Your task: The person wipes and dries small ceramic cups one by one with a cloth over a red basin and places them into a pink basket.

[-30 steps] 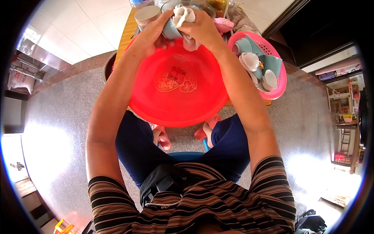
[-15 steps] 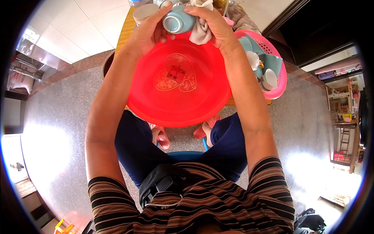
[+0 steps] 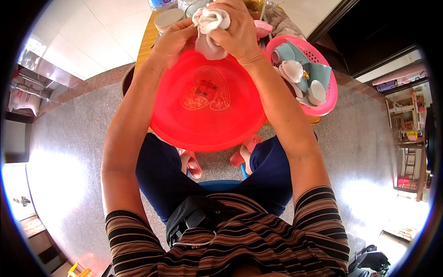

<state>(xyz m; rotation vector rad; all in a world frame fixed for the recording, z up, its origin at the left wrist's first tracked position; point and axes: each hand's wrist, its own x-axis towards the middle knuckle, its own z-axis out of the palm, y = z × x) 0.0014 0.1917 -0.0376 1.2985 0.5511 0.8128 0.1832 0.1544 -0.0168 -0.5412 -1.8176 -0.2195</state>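
Observation:
Above the far side of a red basin (image 3: 207, 131), my two hands meet around a white cloth (image 3: 213, 32). My right hand (image 3: 237, 32) grips the bunched cloth, whose lower end hangs toward the basin. My left hand (image 3: 174, 41) is closed at the cloth's left side, with its fingertips partly covered. The light blue cup that both hands held a moment ago is hidden behind the cloth and fingers. Inside the basin, a heart print shows on the bottom.
Right of the basin, a pink basket (image 3: 333, 92) holds white bowls (image 3: 316, 92) and light blue dishes (image 3: 319, 74). A pale round container (image 3: 168, 18) stands behind my left hand on the wooden table (image 3: 144, 51). A brownish cloth (image 3: 288, 30) lies at the back right.
The cloth has moved left from beside the cup to in front of it, covering it. My right hand has shifted left and turned over.

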